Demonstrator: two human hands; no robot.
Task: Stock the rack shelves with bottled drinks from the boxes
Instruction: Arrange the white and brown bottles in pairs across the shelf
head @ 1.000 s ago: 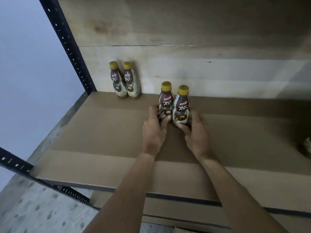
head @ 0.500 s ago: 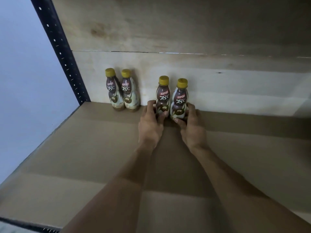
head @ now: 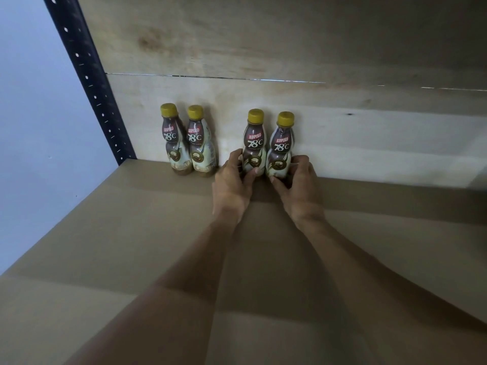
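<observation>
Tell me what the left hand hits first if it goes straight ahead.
The left hand grips a bottle; straight on, that bottle likely meets the wooden back panel, seemingly right behind.

Four yellow-capped bottles (head: 175, 143) (head: 200, 146) (head: 254, 143) (head: 281, 147), two hands (head: 232, 185) (head: 303, 188), one shelf (head: 105, 246), one black upright post (head: 89, 80).

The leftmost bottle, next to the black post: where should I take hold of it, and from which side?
Probably at the narrow waist of the leftmost bottle, between its two bulges, coming from the front. It stands upright with its back near the back wall, and the second bottle stands tight against its right side, so the front is freest.
</observation>
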